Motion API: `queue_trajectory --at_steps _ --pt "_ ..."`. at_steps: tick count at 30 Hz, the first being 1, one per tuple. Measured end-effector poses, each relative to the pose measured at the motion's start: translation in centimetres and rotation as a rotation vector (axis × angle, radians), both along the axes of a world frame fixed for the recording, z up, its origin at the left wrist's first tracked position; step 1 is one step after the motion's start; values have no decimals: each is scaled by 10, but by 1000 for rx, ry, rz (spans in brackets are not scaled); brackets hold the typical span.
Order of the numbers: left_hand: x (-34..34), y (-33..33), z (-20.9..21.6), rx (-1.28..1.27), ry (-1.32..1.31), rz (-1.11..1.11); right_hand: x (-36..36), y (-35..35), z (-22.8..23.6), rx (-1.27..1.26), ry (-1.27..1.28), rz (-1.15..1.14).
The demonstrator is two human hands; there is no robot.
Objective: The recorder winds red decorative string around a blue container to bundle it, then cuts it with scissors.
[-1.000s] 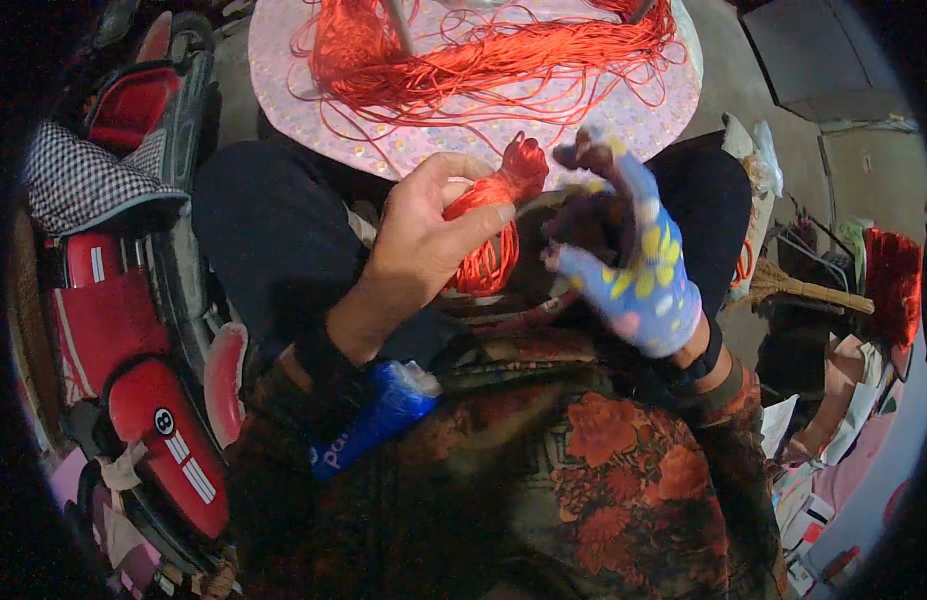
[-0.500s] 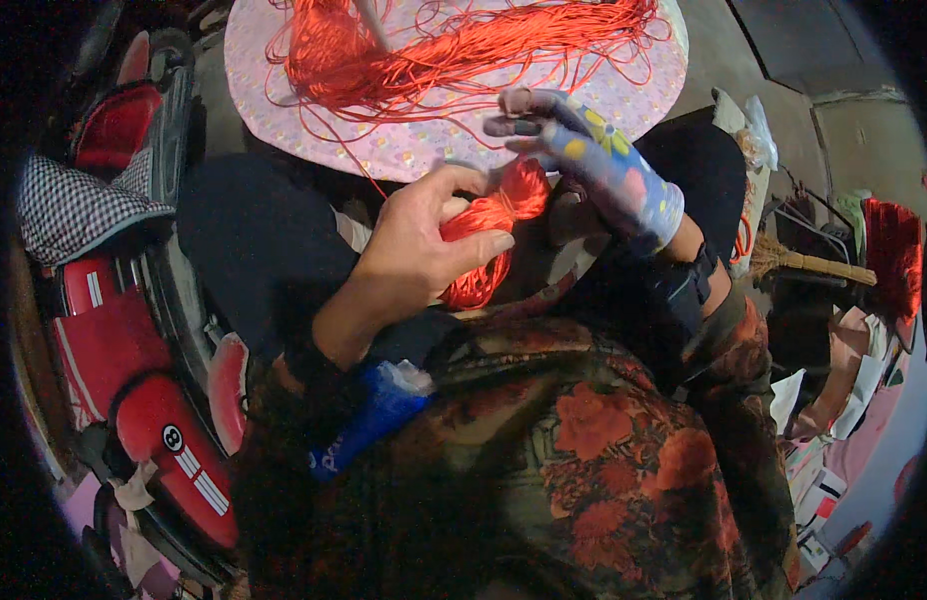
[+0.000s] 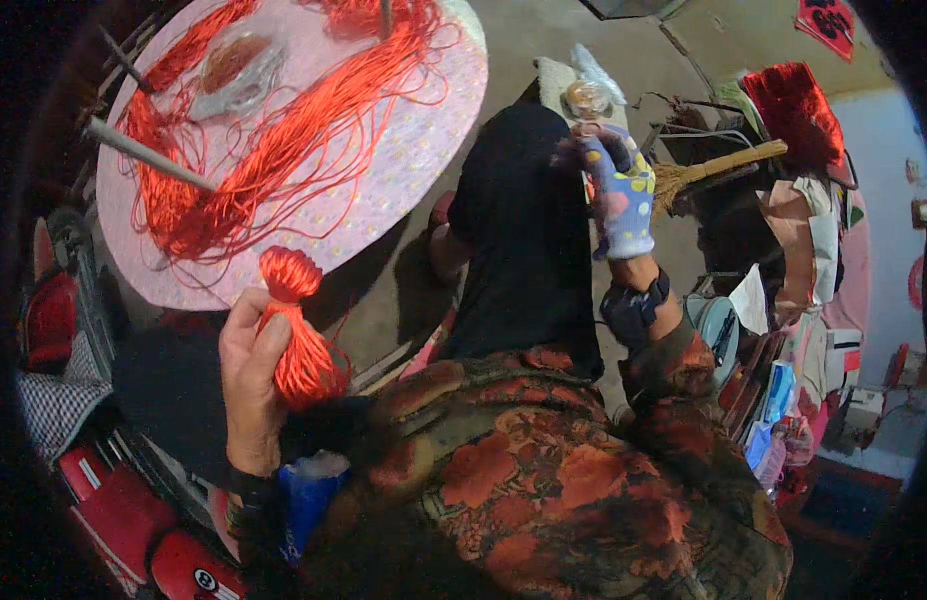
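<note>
My left hand (image 3: 249, 375) is closed around a red thread tassel (image 3: 299, 335), its bound head pointing up toward a round pink dotted tray (image 3: 414, 150). A heap of loose red threads (image 3: 274, 160) lies on that tray, with thin sticks across it. My right hand (image 3: 619, 195) wears a blue dotted glove and is raised out to the right, over my black-clad knee (image 3: 529, 230). Whether its fingers hold anything is unclear. A dark watch sits on that wrist.
A straw broom (image 3: 719, 170) and a red tassel bundle (image 3: 794, 110) lie at the upper right among clutter. Red and white bags (image 3: 114, 510) sit at the lower left. A small clear packet (image 3: 589, 95) rests beyond my knee. Bare concrete floor shows above.
My hands have parted. The left has carried the tassel down and left, away from the gloved right hand, which swung out to the right. The view has shifted right.
</note>
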State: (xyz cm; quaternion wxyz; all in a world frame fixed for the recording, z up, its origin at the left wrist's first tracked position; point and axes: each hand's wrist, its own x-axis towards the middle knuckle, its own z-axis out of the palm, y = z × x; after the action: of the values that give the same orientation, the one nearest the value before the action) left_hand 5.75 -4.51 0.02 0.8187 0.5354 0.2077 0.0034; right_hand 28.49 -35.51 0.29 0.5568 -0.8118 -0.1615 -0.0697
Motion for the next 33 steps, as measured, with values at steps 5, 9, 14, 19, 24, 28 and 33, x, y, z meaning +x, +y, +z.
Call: queue_trajectory --at_steps 5,9,14,19,24,28,33 --pt "7 -6 -7 -81 -56 9 62 -136 -88 -895 -152 -283" --pt "8 -4 -8 -76 -69 43 65 -148 -122 -550 263 -278" --pt "5 -1 -12 -213 -54 50 75 -146 -131 -1032 19 -44" --pt "4 -4 -5 -246 -34 71 89 -136 -137 -260 473 -181" --pt "1 -1 -7 -152 -94 161 72 -138 -113 -955 -36 -159" --pt "0 0 -6 -195 -120 351 101 -195 -150 -203 174 -228" --pt "-14 19 5 -277 -170 564 113 -190 -89 -676 -339 -212"
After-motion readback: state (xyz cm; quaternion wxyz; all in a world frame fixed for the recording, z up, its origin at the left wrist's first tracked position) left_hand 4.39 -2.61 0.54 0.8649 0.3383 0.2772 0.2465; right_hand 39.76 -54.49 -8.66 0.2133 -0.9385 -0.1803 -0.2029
